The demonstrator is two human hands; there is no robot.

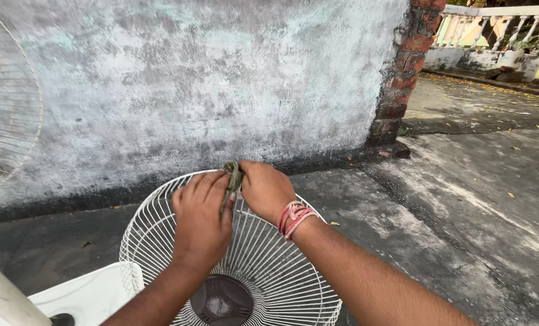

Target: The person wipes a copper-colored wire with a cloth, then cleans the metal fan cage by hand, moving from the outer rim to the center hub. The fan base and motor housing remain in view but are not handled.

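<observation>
My left hand [202, 220] and right hand [265, 190] | fingers closed on a dark green rag [232, 179] | over white wire fan guard [161, 223] on concrete floor [438, 199].

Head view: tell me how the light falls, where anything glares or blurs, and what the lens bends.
Head view: soft, even daylight, no hard shadows under the left hand or right hand; the white fan grille and olive rag are sharp; the second grille at the left edge bows from wide-angle stretch; the balustrade at top right looks slightly overbright.
</observation>
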